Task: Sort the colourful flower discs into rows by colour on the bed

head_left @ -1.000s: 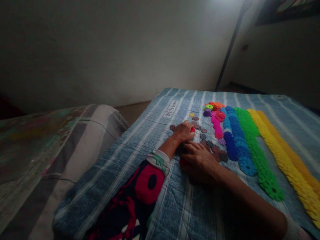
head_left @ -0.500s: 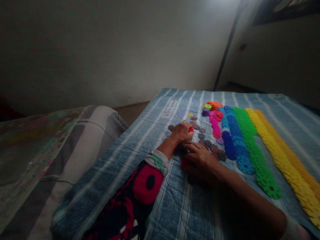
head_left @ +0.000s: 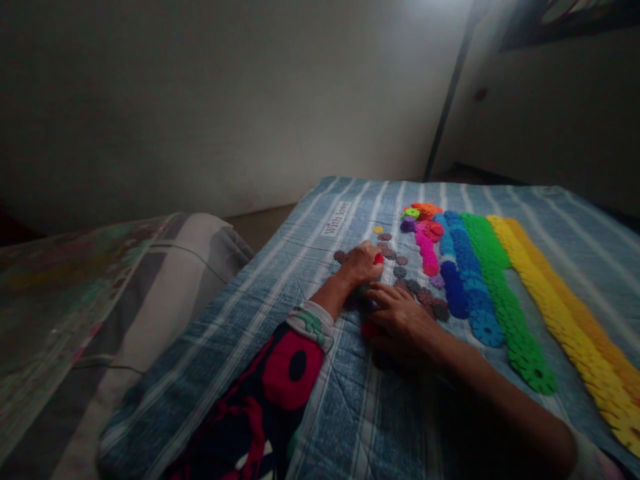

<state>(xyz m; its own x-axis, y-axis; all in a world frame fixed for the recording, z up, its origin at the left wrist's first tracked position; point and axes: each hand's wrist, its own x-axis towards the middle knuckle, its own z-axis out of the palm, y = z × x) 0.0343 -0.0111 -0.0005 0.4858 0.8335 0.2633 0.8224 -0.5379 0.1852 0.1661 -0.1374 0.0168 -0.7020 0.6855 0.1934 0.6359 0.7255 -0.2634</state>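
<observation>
My left hand (head_left: 361, 264) is closed, pinching a red notched disc (head_left: 379, 259) just above the striped mat (head_left: 280, 293). Beside it, nearer to me, my right hand (head_left: 400, 321) is curled palm down, its fingertips pointing left. More red discs (head_left: 369, 329) show under its fingers, partly hidden and in shadow. Brown and grey notched discs (head_left: 427, 297) lie scattered just beyond the right hand. A small yellow disc (head_left: 379, 229) rests farther off on the mat.
To the right lie overlapping rows of discs: pink (head_left: 429, 257), blue (head_left: 465, 260), green (head_left: 500, 300), yellow (head_left: 555, 313) and orange-yellow (head_left: 575, 293). An orange cluster (head_left: 426, 211) is at the back. A grey-striped cloth (head_left: 185, 267) lies at left; a wall (head_left: 200, 100) stands behind.
The view has shifted slightly, so everything sits a little farther left. Both hands keep nearly the same pose and place on the mat.
</observation>
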